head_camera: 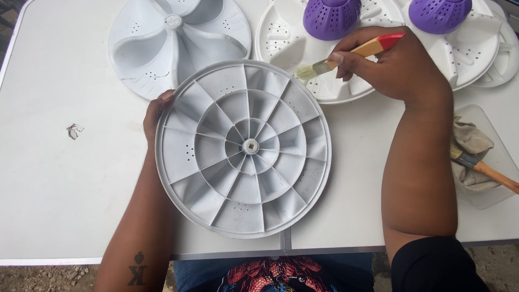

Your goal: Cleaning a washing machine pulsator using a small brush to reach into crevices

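A round white plastic disc (243, 148) with radial ribs and a square centre hole lies underside up on the white table (65, 189). My left hand (155, 111) grips its left rim, fingers curled over the upper left edge. My right hand (389, 65) holds a small paintbrush (351, 54) with a wooden handle and red tip; its pale bristles point left just above the disc's upper right rim.
Behind the disc lie a white finned disc (178, 43) and two more white discs (476, 48) carrying purple perforated caps (331, 17). A clear tray (494, 162) at the right holds a rag and a second brush (481, 167). A small scrap (74, 130) lies at left.
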